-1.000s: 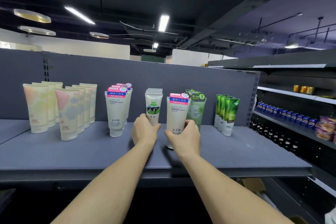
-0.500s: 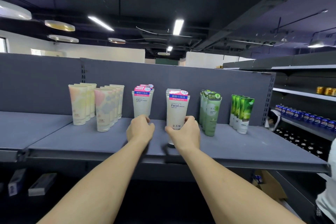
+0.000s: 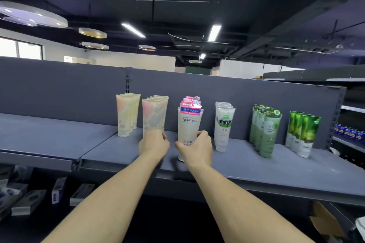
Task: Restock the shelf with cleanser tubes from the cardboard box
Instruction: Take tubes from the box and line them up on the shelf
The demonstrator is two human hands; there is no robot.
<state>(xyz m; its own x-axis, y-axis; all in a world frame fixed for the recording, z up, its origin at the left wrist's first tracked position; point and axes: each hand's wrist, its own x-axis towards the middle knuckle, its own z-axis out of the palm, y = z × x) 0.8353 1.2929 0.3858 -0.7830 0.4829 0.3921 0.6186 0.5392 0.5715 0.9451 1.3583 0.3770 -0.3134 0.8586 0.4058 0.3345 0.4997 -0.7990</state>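
My right hand (image 3: 194, 149) grips the lower part of a white "Facial" cleanser tube (image 3: 189, 124), which stands upright on the grey shelf (image 3: 256, 165) at the front of its matching row. My left hand (image 3: 154, 145) is just to its left, fingers curled against the base of the front pink-and-blue pastel tube (image 3: 154, 116). I cannot tell whether that hand grips the tube. A corner of the cardboard box (image 3: 324, 221) shows below the shelf at the bottom right.
More rows stand on the shelf: yellow pastel tubes (image 3: 126, 114), white tubes with a green picture (image 3: 224, 124), grey-green tubes (image 3: 265, 130) and bright green tubes (image 3: 304, 132). Small boxes (image 3: 29, 201) lie on the lower shelf at left. Blue cans (image 3: 347, 131) fill a side shelf.
My right hand has carried the Facial tube leftward, from in front of the grey-green tubes to the front of its own row. My left hand left the white tube and moved to the pastel row.
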